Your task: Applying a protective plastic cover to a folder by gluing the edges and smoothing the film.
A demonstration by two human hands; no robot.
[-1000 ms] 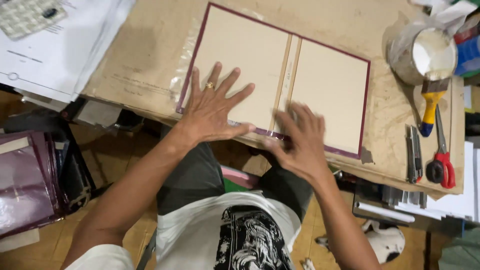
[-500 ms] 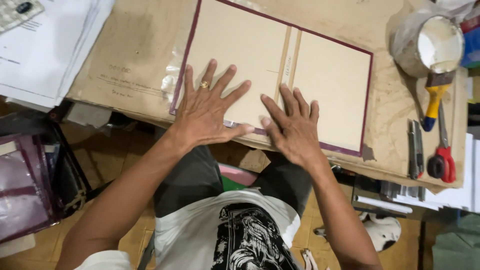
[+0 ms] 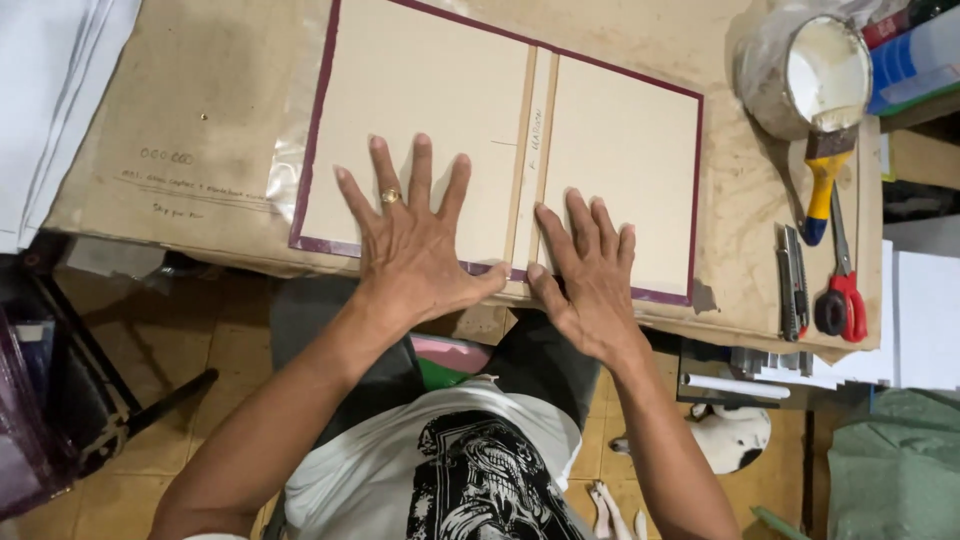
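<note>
container: one tub (image 3: 815,75) of white paste sitting upper right, brush (image 3: 825,185) leaning at it
hands: left hand (image 3: 420,240) and right hand (image 3: 590,275) spreading wide, flat, pressing one book cover (image 3: 450,90)

Right hand (image 3: 590,285), blurred and low on the right board one second earlier, now lies flat beside the spine strip (image 3: 530,150), fingers together. Left hand (image 3: 420,250) spreads its fingers wider on the left board (image 3: 420,90). The thumbs now nearly meet at the book cover's (image 3: 630,130) near edge.
</note>
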